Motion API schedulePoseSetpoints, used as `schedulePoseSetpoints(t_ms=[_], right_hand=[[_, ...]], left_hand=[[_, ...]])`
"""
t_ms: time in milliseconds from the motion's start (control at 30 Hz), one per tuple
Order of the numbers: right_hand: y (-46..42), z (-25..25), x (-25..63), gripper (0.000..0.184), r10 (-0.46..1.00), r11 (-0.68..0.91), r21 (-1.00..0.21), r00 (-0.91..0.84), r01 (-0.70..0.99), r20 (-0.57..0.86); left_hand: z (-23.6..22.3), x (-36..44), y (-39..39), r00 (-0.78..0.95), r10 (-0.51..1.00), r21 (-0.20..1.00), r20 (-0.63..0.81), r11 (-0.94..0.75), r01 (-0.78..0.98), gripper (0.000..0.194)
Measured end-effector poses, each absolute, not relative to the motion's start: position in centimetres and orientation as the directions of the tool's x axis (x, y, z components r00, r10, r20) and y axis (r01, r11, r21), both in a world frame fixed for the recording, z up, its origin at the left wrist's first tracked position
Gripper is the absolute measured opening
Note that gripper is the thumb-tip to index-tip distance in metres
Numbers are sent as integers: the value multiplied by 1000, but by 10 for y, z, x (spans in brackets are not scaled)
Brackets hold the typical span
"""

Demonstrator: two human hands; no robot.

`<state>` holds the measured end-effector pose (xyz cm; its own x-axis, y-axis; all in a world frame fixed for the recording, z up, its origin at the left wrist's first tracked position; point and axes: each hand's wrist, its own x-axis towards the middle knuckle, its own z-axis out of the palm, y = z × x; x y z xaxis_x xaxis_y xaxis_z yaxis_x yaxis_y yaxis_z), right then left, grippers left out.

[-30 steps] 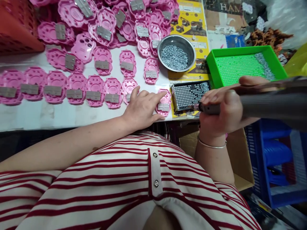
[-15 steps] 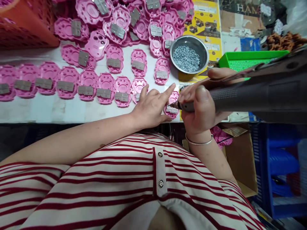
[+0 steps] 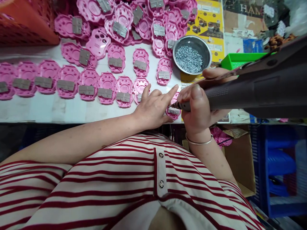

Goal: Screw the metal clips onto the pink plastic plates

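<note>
Across the white tabletop [image 3: 72, 111] we've got a row of pink plastic casings [image 3: 68, 72]. Power screwdriver [image 3: 240, 92] has shifted left: a second ago it was nosed over the black screw tray, now it points at a casing, so we'd judge we're past pickup and onto fastening. Our right hand [image 3: 198, 108] has its fingers clamped round the tool's front end, thumb on top, wrist past the near edge. Our left hand [image 3: 153, 107] is palm down, fingers apart, index and thumb bracketing the work casing [image 3: 174, 116]; can't tell how hard it presses. That casing lies near the front edge, between our hands. Bit [image 3: 175, 105] sits at the upper left of its metal plate [image 3: 174, 111]; contact unclear, screw too small to see.
</note>
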<state>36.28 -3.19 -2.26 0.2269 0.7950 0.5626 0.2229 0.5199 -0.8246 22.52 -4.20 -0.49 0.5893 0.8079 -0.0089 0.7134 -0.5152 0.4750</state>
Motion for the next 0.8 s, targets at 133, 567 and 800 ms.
schedulePoseSetpoints(t_ms=[133,567,800], right_hand=[[-28,-12,356,26,656,681,-713,293,170,696],[-26,-11,363,41,682,613,-743,294,269,669],[-53,37,372,14,606,710,-694,399,117,688]], left_hand=[[-4,226,-42,592,806,477,-7,-518,710,82],[-6,227,-41,587,810,491,-20,-503,711,86],[2,183,-37,556,824,376,111,-553,744,57]])
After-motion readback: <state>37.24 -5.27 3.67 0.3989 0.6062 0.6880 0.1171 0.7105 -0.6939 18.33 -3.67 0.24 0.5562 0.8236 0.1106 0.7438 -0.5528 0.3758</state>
